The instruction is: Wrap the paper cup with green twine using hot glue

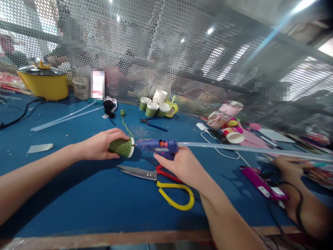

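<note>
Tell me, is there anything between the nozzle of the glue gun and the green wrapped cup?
Nothing visible. The left hand holds the green wrapped cup on its side, and the right hand points the blue glue gun straight at the cup's white rim. The scissors lie below, nearer the table edge, out of that line.

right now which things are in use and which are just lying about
In use: green yarn-wrapped paper cup in left hand; blue hot glue gun with clear glue stick in right hand.
Lying about: yellow-handled scissors; yellow pot; blue pliers.
</note>
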`<act>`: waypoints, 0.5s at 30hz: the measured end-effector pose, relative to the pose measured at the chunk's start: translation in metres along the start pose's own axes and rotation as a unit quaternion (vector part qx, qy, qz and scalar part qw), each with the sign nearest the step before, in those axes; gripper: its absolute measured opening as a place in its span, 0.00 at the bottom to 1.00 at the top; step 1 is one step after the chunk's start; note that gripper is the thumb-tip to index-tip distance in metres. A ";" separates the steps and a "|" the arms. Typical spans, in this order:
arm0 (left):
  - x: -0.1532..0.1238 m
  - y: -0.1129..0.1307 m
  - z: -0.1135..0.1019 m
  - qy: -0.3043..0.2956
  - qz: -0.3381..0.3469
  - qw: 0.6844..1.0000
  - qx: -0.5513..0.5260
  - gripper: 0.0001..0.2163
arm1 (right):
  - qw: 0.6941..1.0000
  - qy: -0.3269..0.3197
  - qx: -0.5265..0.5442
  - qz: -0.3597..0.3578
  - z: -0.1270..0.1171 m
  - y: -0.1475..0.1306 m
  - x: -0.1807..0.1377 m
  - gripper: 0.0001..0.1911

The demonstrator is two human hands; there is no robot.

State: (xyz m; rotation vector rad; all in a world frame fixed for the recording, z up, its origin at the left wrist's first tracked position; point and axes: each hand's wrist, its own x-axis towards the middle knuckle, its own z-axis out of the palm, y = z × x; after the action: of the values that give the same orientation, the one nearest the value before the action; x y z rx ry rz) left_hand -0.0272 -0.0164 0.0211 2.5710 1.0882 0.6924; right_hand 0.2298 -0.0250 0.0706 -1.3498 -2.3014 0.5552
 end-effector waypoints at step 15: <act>0.000 0.001 -0.001 -0.004 0.010 1.000 0.006 0.22 | 1.000 -0.022 0.015 0.013 -0.003 -0.003 -0.002 0.13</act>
State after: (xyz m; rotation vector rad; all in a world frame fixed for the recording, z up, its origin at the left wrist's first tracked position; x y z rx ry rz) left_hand -0.0273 -0.0166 0.0224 2.5961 1.0688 0.6821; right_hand 0.2298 -0.0276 0.0747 -1.3681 -2.3036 0.6323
